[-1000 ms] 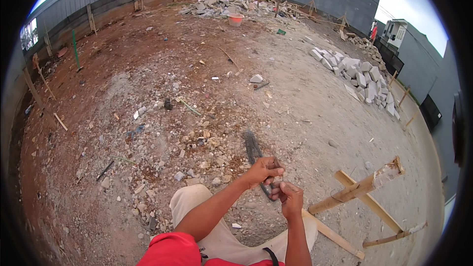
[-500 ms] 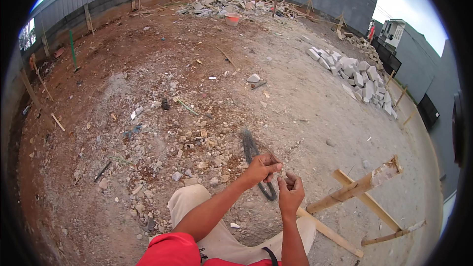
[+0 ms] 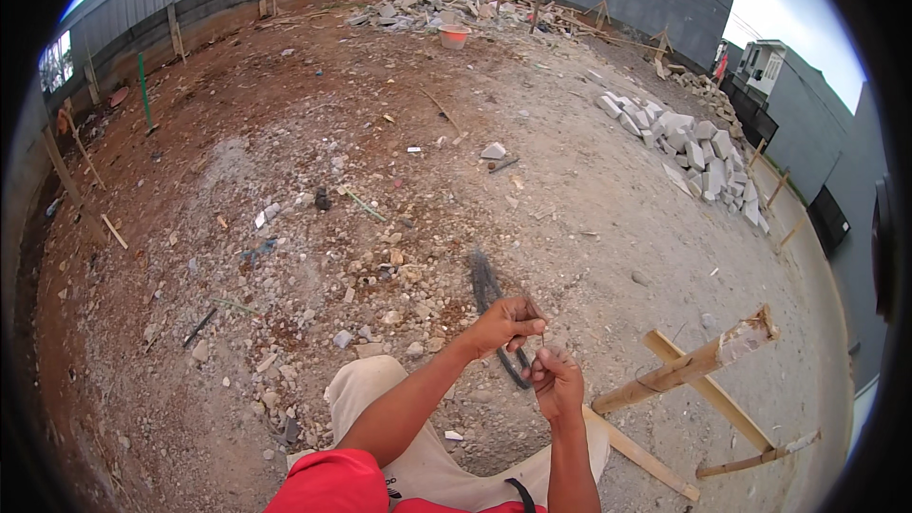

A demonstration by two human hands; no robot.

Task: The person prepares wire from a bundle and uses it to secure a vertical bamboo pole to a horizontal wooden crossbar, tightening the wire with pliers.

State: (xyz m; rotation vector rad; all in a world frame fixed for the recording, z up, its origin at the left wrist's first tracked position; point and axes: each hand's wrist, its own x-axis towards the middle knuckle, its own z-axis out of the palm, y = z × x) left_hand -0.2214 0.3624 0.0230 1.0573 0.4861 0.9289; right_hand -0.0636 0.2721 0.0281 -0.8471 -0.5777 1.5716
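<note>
My left hand [image 3: 506, 326] and my right hand [image 3: 558, 380] are close together above my lap, the right one slightly lower and nearer. Thumb and fingers are pinched on each. A thin strand [image 3: 542, 339], like wire or string, seems to run between the fingertips; its ends are too small to make out. Just beyond the hands, a long looped bundle of dark thin wire [image 3: 483, 283] lies on the ground, partly covered by my left hand. My knees, in pale trousers [image 3: 366, 382], are bent below.
A wooden post [image 3: 684, 369] with crossed planks [image 3: 727, 408] stands close on my right. Farther right lies a heap of pale blocks [image 3: 698, 147]. An orange-and-white tub [image 3: 454, 36] sits before rubble at the back. Stones and debris cover the ground ahead.
My right hand has turned and its fingers have curled further in, shifting slightly down from the left hand's fingertips. The left hand has barely moved.
</note>
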